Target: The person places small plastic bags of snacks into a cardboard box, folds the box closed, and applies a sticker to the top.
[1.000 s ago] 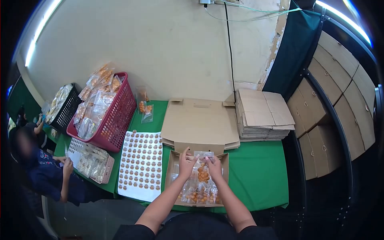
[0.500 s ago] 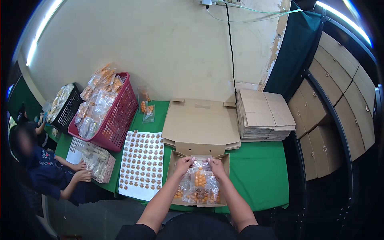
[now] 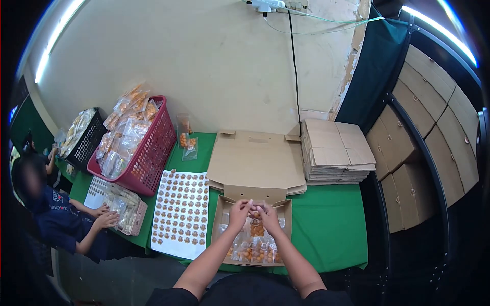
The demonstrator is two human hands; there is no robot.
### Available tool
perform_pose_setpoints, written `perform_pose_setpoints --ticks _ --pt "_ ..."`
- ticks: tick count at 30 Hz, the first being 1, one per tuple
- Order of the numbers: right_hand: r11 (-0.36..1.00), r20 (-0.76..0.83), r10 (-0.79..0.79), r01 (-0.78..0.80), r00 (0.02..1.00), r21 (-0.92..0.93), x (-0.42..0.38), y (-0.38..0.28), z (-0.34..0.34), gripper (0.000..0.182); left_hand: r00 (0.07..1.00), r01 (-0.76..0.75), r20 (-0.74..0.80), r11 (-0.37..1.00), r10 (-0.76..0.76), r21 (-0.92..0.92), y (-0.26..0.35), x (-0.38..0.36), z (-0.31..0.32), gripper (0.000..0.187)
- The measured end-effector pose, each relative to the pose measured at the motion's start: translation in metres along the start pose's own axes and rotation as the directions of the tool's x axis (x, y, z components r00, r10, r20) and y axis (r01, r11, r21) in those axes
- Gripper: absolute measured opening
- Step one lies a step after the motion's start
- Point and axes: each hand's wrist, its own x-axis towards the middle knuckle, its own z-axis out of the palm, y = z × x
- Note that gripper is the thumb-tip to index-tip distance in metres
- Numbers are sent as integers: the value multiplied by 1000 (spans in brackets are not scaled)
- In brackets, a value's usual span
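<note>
both hands at work over an open cardboard box (image 3: 288, 217) on a green cloth (image 3: 329, 232). the left hand (image 3: 239, 214) and the right hand (image 3: 268, 219) come close to each other above the far half of the box, the thumb and forefinger of each pinching the top edge of a clear bag (image 3: 257, 228) of orange balls; the remaining fingers are curled, and how tightly they press together cannot be told. the bag hangs between the hands, inside the outline of the box, its orange contents toward the near side. further bags of orange balls (image 3: 255, 252) lie side by side along the near end of the box.

surroundings: just beyond the box, a flat cardboard piece (image 3: 258, 163) with side flaps; to its right, a stack of folded cardboard (image 3: 338, 148). left of the box, a white sheet of round stickers (image 3: 179, 217) in rows. farther left, a red basket (image 3: 148, 160) heaped with filled bags, and past it a black basket (image 3: 87, 140), also full. two small bags (image 3: 190, 148) stand or lean near the wall. at far left, a co-worker's hands (image 3: 106, 219) touch packets in a pink tray (image 3: 139, 218).
</note>
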Motion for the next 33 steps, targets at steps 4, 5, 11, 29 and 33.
perform_pose_setpoints --ticks 4,5,11,29,33 --pt "973 -122 24 -51 992 -224 7 16 -2 21 987 -88 -113 968 117 234 -40 10 2 35" --pt "973 -120 22 -49 992 -224 9 26 -5 21 986 -90 -114 968 119 234 -40 9 3 35" --pt "914 -216 322 -243 922 324 10 15 -13 30 975 139 158 985 -153 99 -56 6 -11 28" --pt "924 -81 123 -143 989 -356 -4 37 -15 28 996 12 -85 956 14 292 -95 0 -13 16" --pt "939 44 340 -337 939 -73 5 66 -34 29 975 210 -67 977 -212 -42 -104 -2 -18 15"
